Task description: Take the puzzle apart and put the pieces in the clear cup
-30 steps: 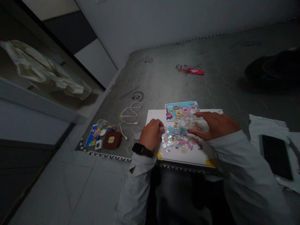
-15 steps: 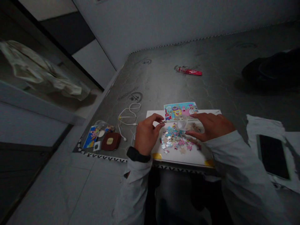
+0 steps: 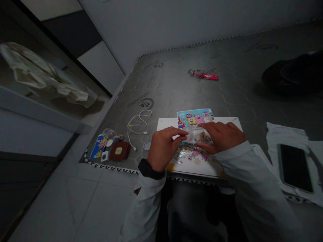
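My right hand [image 3: 222,136] grips a clear jar [image 3: 200,135] lying on its side, with brown puzzle pieces inside and its mouth toward the left. My left hand [image 3: 164,146] is pinched at the jar's mouth; what its fingertips hold is too small to make out. Beneath the jar, a pile of colourful puzzle pieces [image 3: 188,153] lies on a white board [image 3: 165,123]. Behind the jar a bright cartoon picture card [image 3: 194,116] lies at the board's back edge.
To the left are a white cable [image 3: 137,125], a brown case [image 3: 119,151], a blue picture card [image 3: 98,146] and a clear round lid [image 3: 147,145]. A red packet [image 3: 205,76] lies farther back. A phone [image 3: 295,166] rests on white cloth at the right.
My left hand has moved right to the jar's mouth. The jar, in my right hand, has turned more sideways and shifted slightly.
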{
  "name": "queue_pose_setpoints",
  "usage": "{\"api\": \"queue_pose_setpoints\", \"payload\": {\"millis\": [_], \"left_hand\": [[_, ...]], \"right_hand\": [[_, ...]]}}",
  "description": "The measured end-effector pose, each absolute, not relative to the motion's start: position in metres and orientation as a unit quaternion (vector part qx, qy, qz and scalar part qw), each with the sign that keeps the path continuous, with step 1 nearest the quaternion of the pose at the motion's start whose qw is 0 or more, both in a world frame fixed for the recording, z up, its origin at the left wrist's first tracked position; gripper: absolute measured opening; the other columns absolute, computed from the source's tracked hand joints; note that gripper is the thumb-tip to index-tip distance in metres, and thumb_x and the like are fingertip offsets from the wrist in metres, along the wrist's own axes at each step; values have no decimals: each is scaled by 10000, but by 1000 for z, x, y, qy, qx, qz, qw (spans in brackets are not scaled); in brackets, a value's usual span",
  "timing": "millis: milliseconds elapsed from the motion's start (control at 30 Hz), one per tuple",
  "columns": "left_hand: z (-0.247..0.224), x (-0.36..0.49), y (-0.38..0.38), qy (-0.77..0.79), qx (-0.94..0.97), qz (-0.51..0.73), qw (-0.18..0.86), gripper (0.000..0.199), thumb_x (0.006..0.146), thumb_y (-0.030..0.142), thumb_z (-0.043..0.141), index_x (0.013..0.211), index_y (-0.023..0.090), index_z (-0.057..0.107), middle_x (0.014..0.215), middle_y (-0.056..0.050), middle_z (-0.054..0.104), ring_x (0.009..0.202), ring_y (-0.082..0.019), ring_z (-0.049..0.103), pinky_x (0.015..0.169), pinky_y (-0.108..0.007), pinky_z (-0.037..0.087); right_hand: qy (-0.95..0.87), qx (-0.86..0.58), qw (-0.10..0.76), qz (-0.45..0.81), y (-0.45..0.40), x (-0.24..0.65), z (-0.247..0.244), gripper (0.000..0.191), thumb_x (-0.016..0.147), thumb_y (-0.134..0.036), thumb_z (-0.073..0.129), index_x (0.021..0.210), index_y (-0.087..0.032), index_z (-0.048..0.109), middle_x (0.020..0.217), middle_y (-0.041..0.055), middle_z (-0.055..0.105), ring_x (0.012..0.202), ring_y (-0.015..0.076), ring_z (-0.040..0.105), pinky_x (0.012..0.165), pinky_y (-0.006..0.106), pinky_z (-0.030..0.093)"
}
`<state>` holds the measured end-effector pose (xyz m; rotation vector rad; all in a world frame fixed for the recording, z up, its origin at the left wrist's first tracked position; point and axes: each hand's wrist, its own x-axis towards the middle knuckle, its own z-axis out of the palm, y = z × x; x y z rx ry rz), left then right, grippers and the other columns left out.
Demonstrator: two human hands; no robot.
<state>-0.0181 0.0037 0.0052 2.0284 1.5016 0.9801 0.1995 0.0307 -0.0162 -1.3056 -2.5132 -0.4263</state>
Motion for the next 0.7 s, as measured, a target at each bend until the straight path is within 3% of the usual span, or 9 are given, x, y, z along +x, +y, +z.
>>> {"api": "queue_pose_setpoints", "payload": {"millis": [167, 333, 500, 700], "left_hand": [[7, -35, 5, 605, 702, 332, 173, 202, 884, 215, 710, 1081, 259, 723, 1107, 8, 742, 633, -81, 622, 700, -245, 524], [3, -47, 3, 682, 698, 144, 167, 178, 813, 355, 787, 930, 228, 743, 900, -14, 751, 782, -179, 665, 770, -314, 488], [0, -28, -9, 729, 667, 18, 151, 287, 789, 489, 774, 901, 227, 739, 938, -69, 748, 889, -272, 675, 726, -356, 467], [-6, -31, -6, 735, 652, 8, 187, 181, 748, 287, 828, 882, 218, 728, 933, -70, 749, 913, -248, 683, 772, -341, 463]], "right_hand": [[-853, -495, 119, -114, 32, 204, -16, 612, 880, -629, 591, 1285, -170, 599, 1122, 139, 727, 958, 302, 658, 779, 392, 379], [-827, -547, 113, -70, 35, 214, -16, 600, 882, -599, 606, 1301, -170, 597, 1264, 159, 681, 1030, 340, 654, 803, 453, 425], [-814, -572, 98, -27, 37, 218, -12, 630, 885, -607, 598, 1328, -160, 586, 1303, 180, 655, 1093, 383, 637, 843, 508, 448], [-816, -569, 100, -23, 38, 219, -12, 604, 894, -594, 588, 1321, -167, 594, 1315, 171, 652, 1102, 371, 639, 837, 495, 456]]}}
